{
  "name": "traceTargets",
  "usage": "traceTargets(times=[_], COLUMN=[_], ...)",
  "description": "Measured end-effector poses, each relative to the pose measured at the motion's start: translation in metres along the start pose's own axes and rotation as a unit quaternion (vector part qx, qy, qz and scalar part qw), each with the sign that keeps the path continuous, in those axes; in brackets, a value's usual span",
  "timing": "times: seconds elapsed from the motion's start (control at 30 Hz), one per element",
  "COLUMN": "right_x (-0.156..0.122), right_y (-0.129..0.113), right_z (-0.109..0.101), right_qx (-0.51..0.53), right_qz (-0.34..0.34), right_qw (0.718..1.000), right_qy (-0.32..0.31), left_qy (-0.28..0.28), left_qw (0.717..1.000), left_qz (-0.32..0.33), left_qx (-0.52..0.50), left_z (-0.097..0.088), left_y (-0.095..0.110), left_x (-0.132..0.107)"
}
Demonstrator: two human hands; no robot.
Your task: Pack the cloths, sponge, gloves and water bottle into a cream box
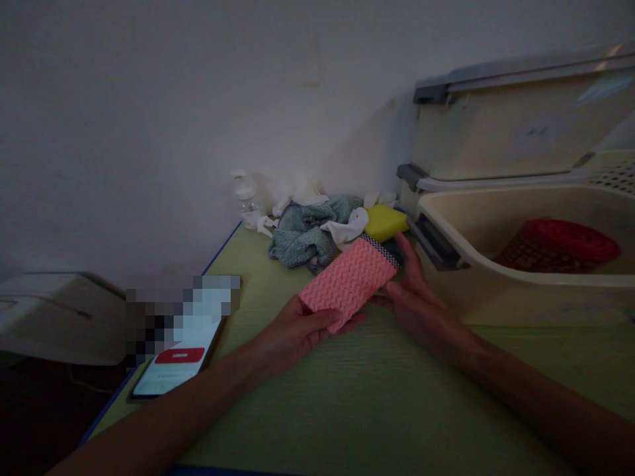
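A folded pink textured cloth [350,281] with a black-and-white checked edge is tilted above the green table. My left hand [302,327] grips its lower left end, thumb on top and fingers underneath. At the cloth's right end, my right hand [421,304] is open, one digit stretched upward and the other fingertips against or just under the cloth's edge. Whether those fingertips bear any weight is hard to see. Just behind the cloth lie a crumpled grey-green cloth [305,241], a white cloth piece [347,228] and a yellow sponge-like block [384,223].
On the right, a cream bin [520,301] holds a red-topped woven item [570,241]; lidded storage boxes [501,132] stand behind it. A phone [183,370] with a lit screen lies near the table's left edge. A clear pump bottle [247,201] stands against the wall.
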State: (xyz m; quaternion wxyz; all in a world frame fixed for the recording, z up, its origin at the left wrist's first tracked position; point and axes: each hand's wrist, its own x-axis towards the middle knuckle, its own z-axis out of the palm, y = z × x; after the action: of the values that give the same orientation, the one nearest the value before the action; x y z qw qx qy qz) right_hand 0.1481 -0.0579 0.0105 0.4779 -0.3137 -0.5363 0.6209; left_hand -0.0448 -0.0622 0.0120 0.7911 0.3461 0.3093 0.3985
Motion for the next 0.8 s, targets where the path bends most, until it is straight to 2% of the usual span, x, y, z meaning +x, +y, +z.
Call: traceTargets(times=[0.07, 0.13, 0.23, 0.33, 0.5, 0.67, 0.8], right_x=[-0.005, -0.01, -0.015, -0.016, -0.016, -0.016, -0.016], right_y=[0.0, 0.0, -0.001, 0.0, 0.003, 0.003, 0.0], right_z=[0.004, 0.008, 0.013, 0.014, 0.014, 0.015, 0.014], right_qx=[-0.037, -0.119, -0.25, -0.302, -0.337, -0.308, -0.295], right_qz=[-0.018, -0.025, -0.05, -0.074, -0.079, -0.084, -0.066], right_qw=[0.994, 0.978, 0.946, 0.925, 0.916, 0.933, 0.944], right_qy=[-0.106, -0.171, -0.199, -0.22, -0.202, -0.165, -0.134], left_qy=[0.002, -0.001, -0.013, -0.02, -0.003, -0.034, -0.038], left_qw=[1.0, 1.0, 0.999, 0.998, 0.994, 0.992, 0.989], left_qz=[0.008, 0.005, -0.002, 0.005, 0.023, 0.033, 0.05], left_qx=[0.014, 0.027, 0.034, 0.053, 0.103, 0.118, 0.135], left_z=[-0.001, -0.001, -0.001, 0.0, 0.0, -0.003, -0.003], left_y=[0.0, -0.001, -0.005, -0.01, -0.014, -0.013, -0.011], left_x=[0.0, 0.0, 0.0, 0.0, 0.001, 0.001, 0.0])
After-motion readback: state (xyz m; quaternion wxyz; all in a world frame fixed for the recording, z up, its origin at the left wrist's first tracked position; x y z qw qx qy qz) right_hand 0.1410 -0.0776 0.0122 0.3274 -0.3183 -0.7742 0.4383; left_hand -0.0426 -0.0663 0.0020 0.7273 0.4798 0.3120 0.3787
